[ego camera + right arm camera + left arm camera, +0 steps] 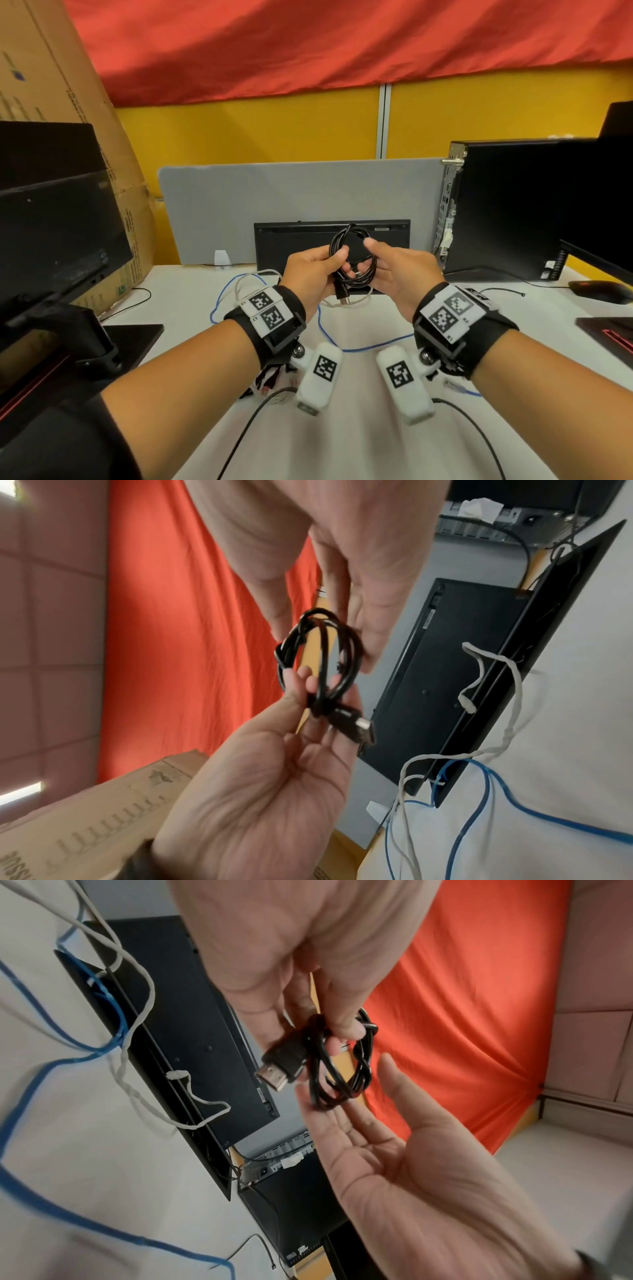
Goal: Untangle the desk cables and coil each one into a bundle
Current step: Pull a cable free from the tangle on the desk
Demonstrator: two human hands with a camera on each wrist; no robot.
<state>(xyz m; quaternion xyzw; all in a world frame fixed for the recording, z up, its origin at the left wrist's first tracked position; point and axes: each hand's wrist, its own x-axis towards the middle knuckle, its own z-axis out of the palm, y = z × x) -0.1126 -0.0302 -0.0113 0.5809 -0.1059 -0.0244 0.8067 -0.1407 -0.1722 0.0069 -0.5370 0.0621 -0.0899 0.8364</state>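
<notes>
A black cable (334,245) is wound into a small coil and held up above the white desk (191,291). My left hand (329,262) pinches the coil's left side between thumb and fingers, and the USB plug (342,296) hangs below that grip. In the left wrist view the plug (281,1066) sticks out under my thumb beside the coil (322,1080). My right hand (380,263) is open, its straight fingers touching the coil's right side (282,656). A blue cable (370,347) and a white cable (246,277) lie loose and crossed on the desk below.
A black keyboard (291,246) leans upright against a grey divider (222,205) just behind my hands. A black computer tower (513,205) and a mouse (599,291) are on the right. A monitor (51,222) and a cardboard box (51,68) stand on the left.
</notes>
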